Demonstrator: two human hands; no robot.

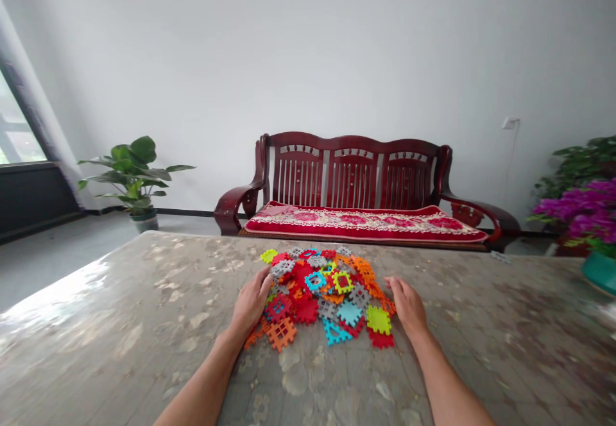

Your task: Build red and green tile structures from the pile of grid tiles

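Two bare hands logged, head view. Left hand (250,302): palm down, fingers open, tips on left edge of pile, no pc visibly gripped. Right hand (407,305): palm down, fingers open, tips just beside right edge of pile; contact w/ orange pcs cannot be confirmed. Hands well apart, pile between them, neither clamped on anything.

Items: pile of interlocking plastic lattice tiles (317,298), mixed colours (red, orange, grey, cyan, lime), on mottled, glossy tabletop (120,330), directly fwd of and between hands. Nearest left hand: red tile (278,307) and orange tile (282,334). Nearest right hand: lime tile (378,319). Cyan tile (335,332) at near edge of pile, approx. midway between hands.

Status: all tiles seen lie in one loose, overlapping heap. No stack, row or assembled form observed; no tile raised off pile. Total qty cannot be determined, lower layers hidden.

Surroundings: fwd of hands, past tabletop, dark-red wooden settee (353,172) w/ red floral cushion (366,224). Far left of left hand, potted green plant (132,169). Far right of right hand, magenta flowers (577,208) and teal pot (599,273).
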